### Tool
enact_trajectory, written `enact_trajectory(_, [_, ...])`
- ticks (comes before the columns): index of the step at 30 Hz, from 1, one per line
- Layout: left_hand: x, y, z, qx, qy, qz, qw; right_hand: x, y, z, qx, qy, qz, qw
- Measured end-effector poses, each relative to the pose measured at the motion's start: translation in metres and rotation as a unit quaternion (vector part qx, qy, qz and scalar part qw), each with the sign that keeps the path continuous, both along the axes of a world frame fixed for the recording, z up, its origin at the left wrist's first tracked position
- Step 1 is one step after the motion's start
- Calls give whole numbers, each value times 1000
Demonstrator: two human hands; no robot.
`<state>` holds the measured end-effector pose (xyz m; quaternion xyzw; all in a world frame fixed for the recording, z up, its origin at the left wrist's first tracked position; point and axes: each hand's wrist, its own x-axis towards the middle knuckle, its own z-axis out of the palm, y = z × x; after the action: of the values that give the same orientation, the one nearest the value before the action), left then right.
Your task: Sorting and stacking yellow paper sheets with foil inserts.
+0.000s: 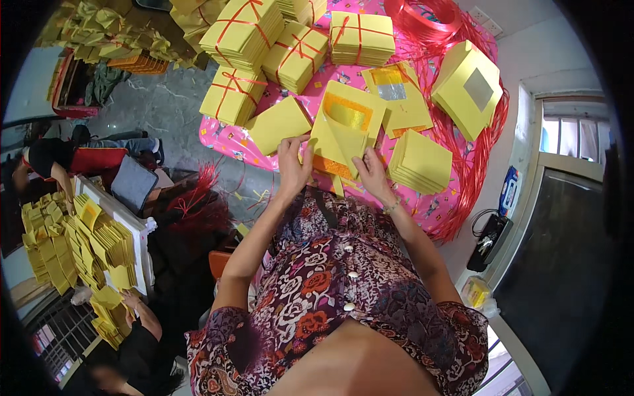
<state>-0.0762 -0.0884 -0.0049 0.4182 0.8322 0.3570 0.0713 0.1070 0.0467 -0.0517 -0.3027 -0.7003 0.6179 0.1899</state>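
Centrally, left hand [292, 165] and right hand [371, 173] pinch a folded yellow foil paper [345, 129]; tied yellow paper bundles [242, 30] lie upper centre.

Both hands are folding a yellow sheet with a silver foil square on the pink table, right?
Not quite: in the head view the sheet that the left hand and right hand fold bears a gold square, not silver. The pink table is right.

A yellow paper sheet [343, 129] with a gold foil square lies tilted on the pink tabletop [221, 138], its lower part folded up. Its bottom edge looks orange, perhaps more foil.
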Motion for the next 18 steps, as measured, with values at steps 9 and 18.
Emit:
enact_trajectory(9, [13,40,17,117,-688,51,715,-7,0,19,-40,-8,42,998])
enact_trajectory(18, [18,43,5,90,-608,87,784,-20,13,50,-134,0,111,985])
